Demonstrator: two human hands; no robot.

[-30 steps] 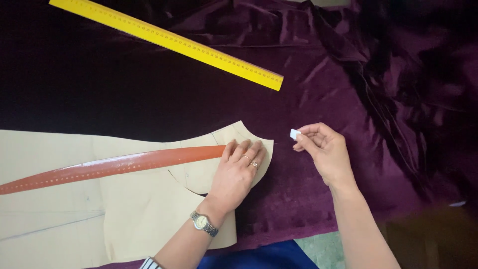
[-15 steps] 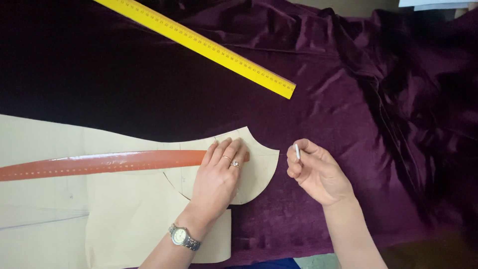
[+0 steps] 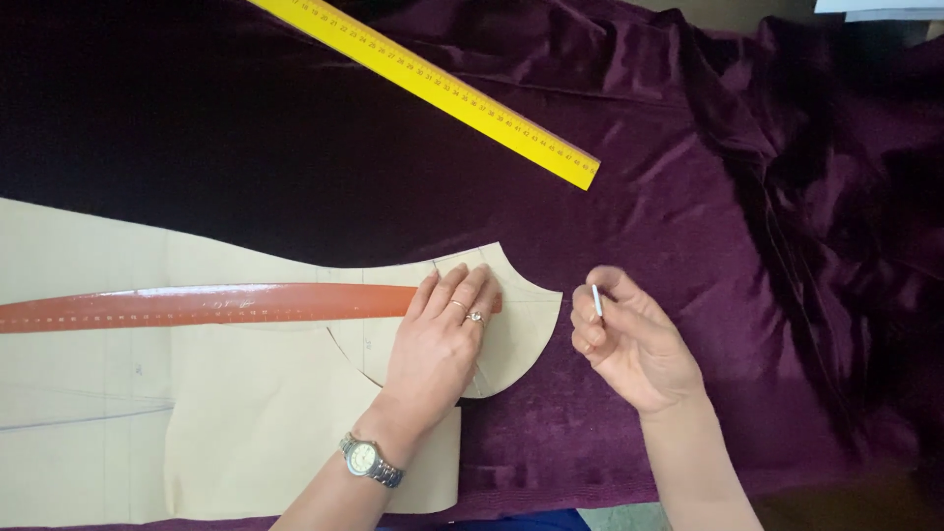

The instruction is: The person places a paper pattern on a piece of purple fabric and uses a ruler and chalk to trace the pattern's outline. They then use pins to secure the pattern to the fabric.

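Left hand [image 3: 440,339] lies flat, palm down, fingers spread slightly, pressing the curved end of the beige paper pattern [image 3: 246,423] onto the purple velvet fabric [image 3: 688,197]. It grips nothing; the fingertips overlap the right end of the reddish-brown curved ruler [image 3: 206,305], which lies lengthwise on the pattern. A ring is on one finger and a wristwatch [image 3: 370,460] on the wrist.

Right hand [image 3: 629,339] hovers over the fabric just right of the pattern's rounded edge, fingers curled in, pinching a small white piece of chalk [image 3: 596,300] between thumb and forefinger, held upright. Can't tell whether the chalk touches the cloth.

Yellow straight ruler [image 3: 433,84] lies diagonally on the fabric, well apart from both hands. No containers in view.
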